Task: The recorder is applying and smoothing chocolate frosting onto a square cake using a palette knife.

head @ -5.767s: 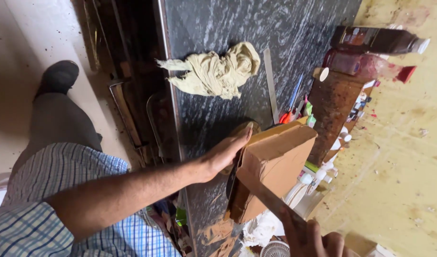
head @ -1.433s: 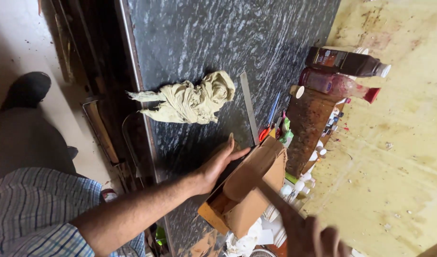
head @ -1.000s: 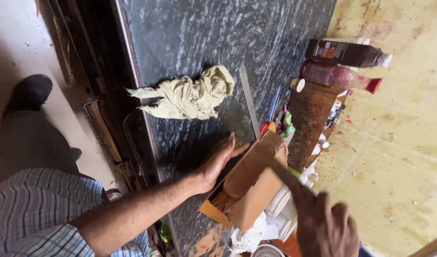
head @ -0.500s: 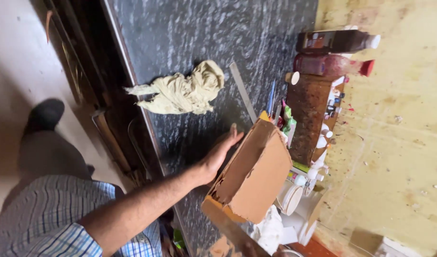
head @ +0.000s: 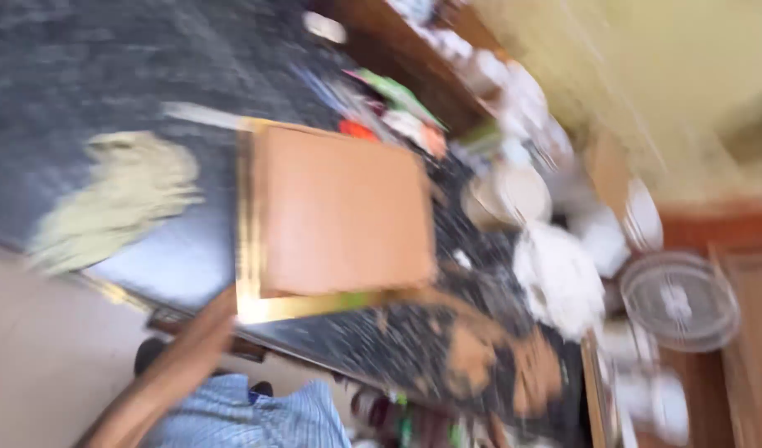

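Dark speckled stone counter (head: 82,75) fills the blurred view, with a yellowish wall behind it. At its middle sits a brown cardboard box (head: 339,211), broad face up. Beside the box, toward the counter's near edge, lies a crumpled pale cloth (head: 119,199). A bare left forearm (head: 169,373) reaches up to the box's near corner; its hand is hidden there, so its grip cannot be told. Past the box, a white fan (head: 679,300) stands among smeared clutter.
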